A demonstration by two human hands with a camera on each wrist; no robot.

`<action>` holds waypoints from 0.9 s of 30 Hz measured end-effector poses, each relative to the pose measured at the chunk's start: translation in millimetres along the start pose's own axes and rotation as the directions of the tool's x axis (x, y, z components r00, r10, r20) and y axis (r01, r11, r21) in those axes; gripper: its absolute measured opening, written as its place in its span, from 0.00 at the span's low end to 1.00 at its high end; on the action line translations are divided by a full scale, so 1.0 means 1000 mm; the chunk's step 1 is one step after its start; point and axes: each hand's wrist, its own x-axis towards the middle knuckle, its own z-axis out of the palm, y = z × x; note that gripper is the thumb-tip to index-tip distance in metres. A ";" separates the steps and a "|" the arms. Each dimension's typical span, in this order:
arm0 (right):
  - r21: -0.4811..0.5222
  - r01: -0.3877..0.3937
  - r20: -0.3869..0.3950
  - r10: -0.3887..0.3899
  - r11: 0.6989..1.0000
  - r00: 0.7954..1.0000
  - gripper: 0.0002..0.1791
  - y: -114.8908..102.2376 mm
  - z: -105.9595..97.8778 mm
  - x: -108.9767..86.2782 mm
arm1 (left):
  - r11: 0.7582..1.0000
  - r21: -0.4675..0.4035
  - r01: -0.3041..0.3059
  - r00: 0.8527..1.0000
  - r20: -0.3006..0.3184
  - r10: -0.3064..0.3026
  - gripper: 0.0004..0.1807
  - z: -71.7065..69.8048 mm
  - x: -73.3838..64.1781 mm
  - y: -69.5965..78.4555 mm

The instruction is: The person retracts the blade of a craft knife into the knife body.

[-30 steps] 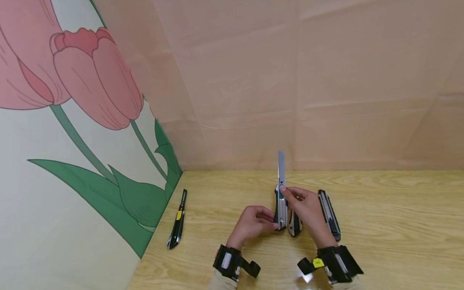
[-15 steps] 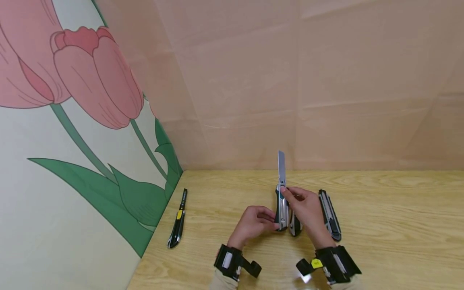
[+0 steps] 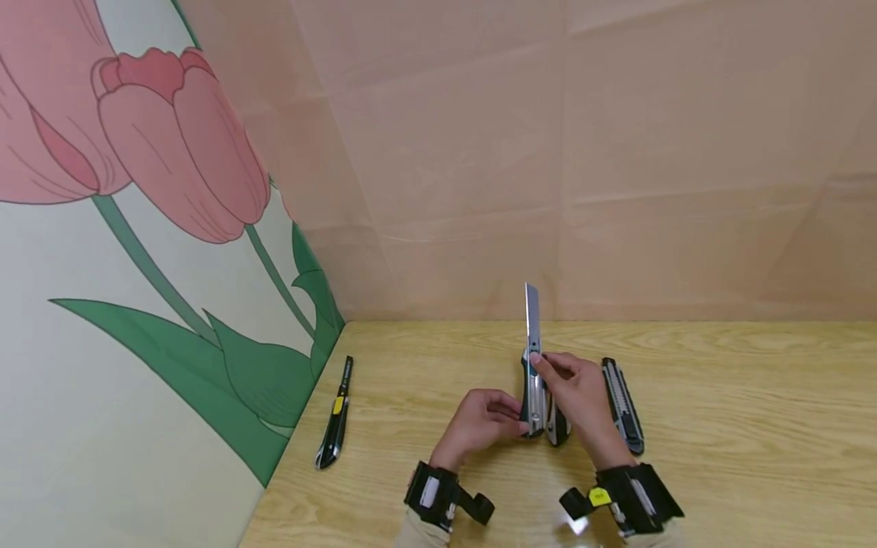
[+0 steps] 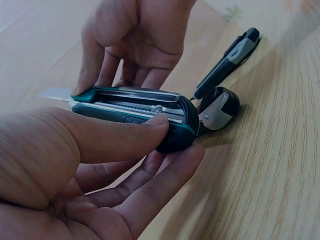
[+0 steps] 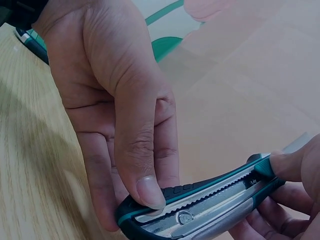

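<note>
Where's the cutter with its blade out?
In the head view, the cutter is low, right of centre, held by the left hand and the right hand.

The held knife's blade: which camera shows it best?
The head view: the blade shows long and bright beyond the right hand. The left wrist view gives a short, pale piece; the right wrist view, a faint sliver at the right edge.

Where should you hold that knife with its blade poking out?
Probably low on the handle, coming from the person's side: the blade sticks out of the far end, while the handle is wide and rounded at its near end.
</note>
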 end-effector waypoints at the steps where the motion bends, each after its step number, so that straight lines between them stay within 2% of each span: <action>1: -0.001 -0.004 -0.005 0.004 1.000 1.000 0.28 -0.001 0.000 0.000 | 1.000 0.001 0.002 1.000 -0.002 -0.002 0.12 0.000 0.000 0.001; 6: -0.026 -0.032 -0.017 0.032 0.999 0.999 0.28 -0.005 0.001 0.000 | 1.000 0.008 0.011 1.000 -0.008 -0.011 0.12 0.000 0.000 0.003; 17: -0.031 -0.094 0.022 0.095 0.995 0.995 0.34 -0.007 -0.003 0.001 | 1.000 -0.015 -0.005 1.000 -0.006 0.005 0.13 -0.001 -0.002 0.007; 21: -0.034 -0.088 0.016 0.088 0.996 0.996 0.34 -0.007 -0.004 0.000 | 1.000 -0.014 -0.013 1.000 0.008 0.013 0.13 0.000 -0.002 0.006; 27: 0.003 -0.037 0.003 0.037 0.999 0.999 0.29 -0.005 -0.005 0.000 | 1.000 -0.015 -0.012 1.000 0.020 0.012 0.12 0.002 -0.002 0.004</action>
